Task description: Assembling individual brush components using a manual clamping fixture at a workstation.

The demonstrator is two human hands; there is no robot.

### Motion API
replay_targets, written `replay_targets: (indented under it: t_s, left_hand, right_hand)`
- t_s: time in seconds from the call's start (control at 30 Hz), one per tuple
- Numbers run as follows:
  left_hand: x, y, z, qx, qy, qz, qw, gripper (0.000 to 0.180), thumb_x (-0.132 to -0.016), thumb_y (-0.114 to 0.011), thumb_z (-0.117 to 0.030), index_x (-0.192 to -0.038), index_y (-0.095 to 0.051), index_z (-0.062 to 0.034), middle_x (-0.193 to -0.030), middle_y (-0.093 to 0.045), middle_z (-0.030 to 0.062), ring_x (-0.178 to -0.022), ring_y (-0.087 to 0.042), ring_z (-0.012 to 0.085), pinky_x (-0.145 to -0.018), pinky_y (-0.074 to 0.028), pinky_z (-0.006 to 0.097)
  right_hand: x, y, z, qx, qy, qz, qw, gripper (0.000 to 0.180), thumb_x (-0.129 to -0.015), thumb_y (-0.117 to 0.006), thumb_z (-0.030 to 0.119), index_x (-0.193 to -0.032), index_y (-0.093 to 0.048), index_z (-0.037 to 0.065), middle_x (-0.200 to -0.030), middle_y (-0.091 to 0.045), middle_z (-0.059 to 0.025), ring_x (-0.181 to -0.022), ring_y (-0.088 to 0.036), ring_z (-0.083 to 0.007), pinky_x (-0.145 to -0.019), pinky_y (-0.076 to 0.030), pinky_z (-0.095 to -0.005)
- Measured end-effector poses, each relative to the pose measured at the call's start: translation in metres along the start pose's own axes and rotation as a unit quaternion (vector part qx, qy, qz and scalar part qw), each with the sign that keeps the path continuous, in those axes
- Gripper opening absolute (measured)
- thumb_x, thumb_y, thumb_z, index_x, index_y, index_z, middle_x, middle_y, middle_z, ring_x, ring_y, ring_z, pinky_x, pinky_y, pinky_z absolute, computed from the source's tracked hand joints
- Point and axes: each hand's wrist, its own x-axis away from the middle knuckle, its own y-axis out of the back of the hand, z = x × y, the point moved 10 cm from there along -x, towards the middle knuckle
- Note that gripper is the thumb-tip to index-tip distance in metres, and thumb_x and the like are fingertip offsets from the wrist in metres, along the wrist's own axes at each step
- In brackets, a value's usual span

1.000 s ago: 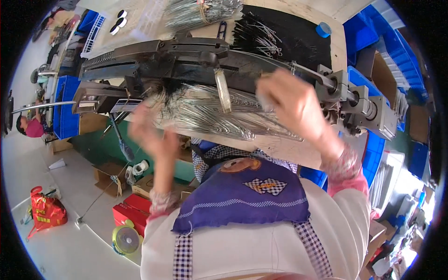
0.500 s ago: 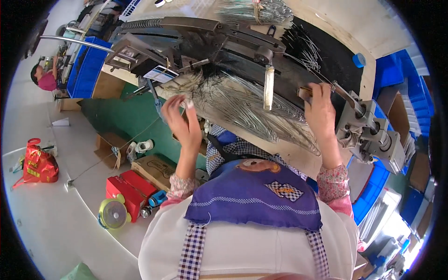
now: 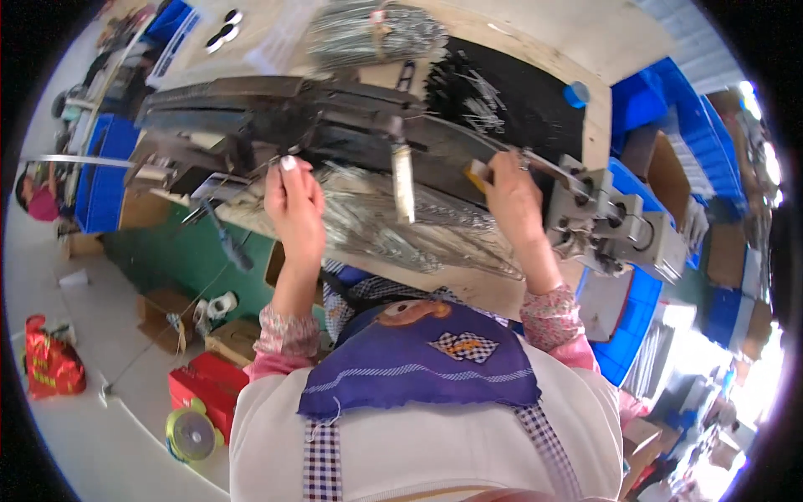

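Note:
My left hand (image 3: 294, 209) is raised at the front of a long dark metal bench machine (image 3: 351, 125). Its fingers are pinched together, with white on one fingertip; whatever they hold is too small to make out. My right hand (image 3: 513, 201) closes round a small yellow-edged block (image 3: 478, 175) at the right part of the machine. Between the hands, a tape-wrapped lever (image 3: 403, 184) points down toward me. Below it, a spread of thin, bent metal wires (image 3: 376, 222) lies along the wooden bench edge.
A tied bundle of wires (image 3: 368, 33) lies behind the machine, with loose wires (image 3: 481, 105) on a black mat. Grey metal clamp blocks (image 3: 619, 222) stand at the right, near blue bins (image 3: 669, 109). A green fan (image 3: 194, 433) and red box (image 3: 201, 389) are lower left.
The view has shifted, so the bench appears farther left and lower. My left hand has gone in to the machine and its fingers have closed. My right hand stays on the yellow-edged block.

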Motion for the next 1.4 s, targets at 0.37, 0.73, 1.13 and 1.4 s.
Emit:
replay_targets:
  t_s: [0.37,0.73,1.13,1.4]
  left_hand:
    - [0.071,-0.205,0.057,0.119,0.382,0.314,0.861,0.026,-0.100,-0.050,-0.028,-0.086,-0.054,-0.0062,-0.062,-0.039,-0.0066,-0.043,-0.035,0.0033,-0.038,-0.025,0.019]
    - [0.050,-0.181,0.047,0.107,0.244,0.224,0.937,0.024,-0.100,-0.051,-0.025,-0.088,-0.058,-0.0057,-0.060,-0.040,-0.0043,-0.045,-0.032,0.0056,-0.043,-0.024,0.023]
    - [0.056,-0.178,0.047,0.119,0.291,0.214,0.925,0.029,-0.100,-0.049,-0.033,-0.092,-0.056,-0.0057,-0.061,-0.044,-0.0017,-0.046,-0.036,0.0082,-0.044,-0.027,0.024]
    - [0.061,-0.211,0.034,0.311,0.336,0.261,0.850,0.076,-0.097,-0.029,-0.059,-0.128,-0.035,0.0107,-0.130,-0.046,0.0244,-0.132,-0.039,0.0351,-0.114,-0.028,0.046]
  right_hand:
    - [0.046,0.049,0.033,-0.037,0.096,-0.026,0.994,0.020,-0.074,-0.067,0.010,-0.087,-0.053,0.004,-0.085,-0.056,-0.0139,-0.077,-0.061,-0.0306,-0.062,-0.052,-0.0400]
    - [-0.067,0.114,0.069,-0.033,0.249,-0.104,0.962,0.019,-0.074,-0.059,0.003,-0.093,-0.061,0.006,-0.087,-0.061,-0.0136,-0.082,-0.063,-0.0344,-0.072,-0.052,-0.0432]
    - [-0.079,0.048,0.049,-0.405,-0.015,0.288,0.868,0.032,-0.089,-0.060,0.008,-0.117,-0.058,-0.008,-0.078,-0.066,-0.0068,-0.062,-0.059,-0.0095,-0.060,-0.051,-0.0235]
    - [-0.098,0.063,0.055,-0.218,0.129,0.221,0.942,0.034,-0.094,-0.056,0.025,-0.115,-0.060,-0.002,-0.083,-0.063,-0.0153,-0.077,-0.064,-0.0252,-0.072,-0.054,-0.0346]
